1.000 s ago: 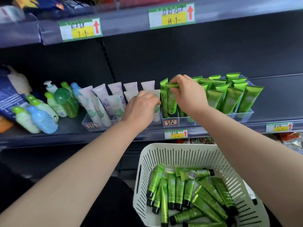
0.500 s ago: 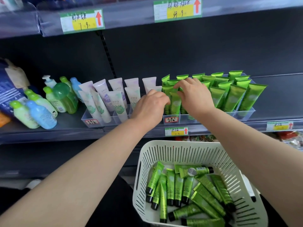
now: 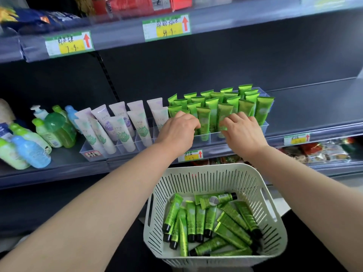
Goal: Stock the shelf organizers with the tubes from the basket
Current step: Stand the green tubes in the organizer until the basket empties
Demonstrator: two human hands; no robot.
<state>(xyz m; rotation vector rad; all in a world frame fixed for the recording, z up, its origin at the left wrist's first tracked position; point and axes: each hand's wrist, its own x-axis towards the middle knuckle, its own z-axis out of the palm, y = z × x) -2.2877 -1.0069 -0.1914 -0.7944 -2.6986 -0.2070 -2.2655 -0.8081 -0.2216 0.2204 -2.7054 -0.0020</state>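
Left hand (image 3: 177,131) and right hand (image 3: 243,133), fingers curled, touch shelved tubes (image 3: 204,119)

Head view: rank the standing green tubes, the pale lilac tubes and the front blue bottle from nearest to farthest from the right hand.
1. The standing green tubes: in the clear organizer; the right hand curls its fingers on one.
2. The pale lilac tubes: to the left, beyond the left hand.
3. The blue bottle: far left end of the shelf.
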